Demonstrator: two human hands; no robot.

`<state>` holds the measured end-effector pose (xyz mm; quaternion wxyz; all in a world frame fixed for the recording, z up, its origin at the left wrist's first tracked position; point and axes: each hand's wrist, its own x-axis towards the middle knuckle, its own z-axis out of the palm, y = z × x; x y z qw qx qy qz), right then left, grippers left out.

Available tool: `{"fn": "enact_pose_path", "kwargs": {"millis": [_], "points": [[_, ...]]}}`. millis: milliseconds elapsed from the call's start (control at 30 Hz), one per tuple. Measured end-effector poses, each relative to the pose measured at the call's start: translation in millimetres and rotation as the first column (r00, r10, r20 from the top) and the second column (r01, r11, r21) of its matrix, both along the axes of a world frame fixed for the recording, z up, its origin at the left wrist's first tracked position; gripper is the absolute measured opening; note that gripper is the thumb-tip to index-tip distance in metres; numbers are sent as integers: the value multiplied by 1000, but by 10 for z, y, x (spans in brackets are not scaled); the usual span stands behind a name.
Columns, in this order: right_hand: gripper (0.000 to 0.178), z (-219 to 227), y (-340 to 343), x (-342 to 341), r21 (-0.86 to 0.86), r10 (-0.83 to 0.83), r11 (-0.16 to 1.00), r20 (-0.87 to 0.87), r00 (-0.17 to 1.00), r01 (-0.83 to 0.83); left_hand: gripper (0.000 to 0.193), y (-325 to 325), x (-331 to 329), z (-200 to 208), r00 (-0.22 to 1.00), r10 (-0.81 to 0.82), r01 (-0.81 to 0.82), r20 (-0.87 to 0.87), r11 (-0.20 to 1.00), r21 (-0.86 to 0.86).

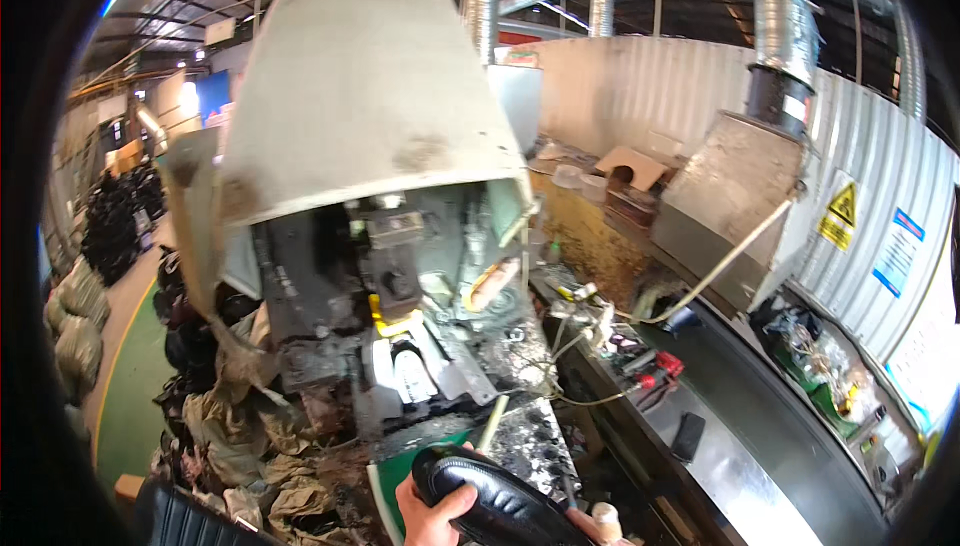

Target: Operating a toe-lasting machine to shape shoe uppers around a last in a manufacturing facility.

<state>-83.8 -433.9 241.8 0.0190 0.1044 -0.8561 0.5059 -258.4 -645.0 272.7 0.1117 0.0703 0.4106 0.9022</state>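
At the lower edge, my left hand (432, 518) grips a glossy black leather shoe (495, 499), with the thumb laid across its upper. The shoe's rounded, stitched toe points up and to the left, and its rear runs out of view. My right hand (588, 524) shows only in part at the shoe's right side, its fingers bent against it. A pale, light-coloured wrap or cap (606, 518) sits at those fingers; I cannot make out which. Just beyond the shoe, a pale stick (493, 424) stands up beside a green container (392, 476).
A large white hood (370, 86) covers a dirty machine with a yellow part (392, 322). To the right runs a dark conveyor belt (740, 376) with a red tool (660, 368) and a black phone-like object (688, 436) beside it. Crumpled sacks (230, 426) lie at left.
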Motion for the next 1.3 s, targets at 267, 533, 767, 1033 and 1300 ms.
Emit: {"fn": "enact_pose_path", "kwargs": {"millis": [267,533,767,1033,1300], "points": [[113,-496,576,798,-565,-289,760,149,946,321,36,976,229,-245,910,-225,220,348,974,55],[82,-1012,1485,1556,-815,-767,-177,465,442,552,41,2522,462,-1722,532,-689,842,492,492,-221],[46,-1783,2623,4109,-626,-733,-647,667,-130,436,59,3283,1017,-2259,708,-669,594,226,390,-704],[80,-2344,3428,6500,-474,-6,-879,136,-991,-60,47,3389,1196,-2608,727,-631,569,272,331,-753],[68,-3223,3288,3343,-387,-993,20,97,62,922,32,3738,1176,-2582,681,-700,482,214,210,-851]]}}
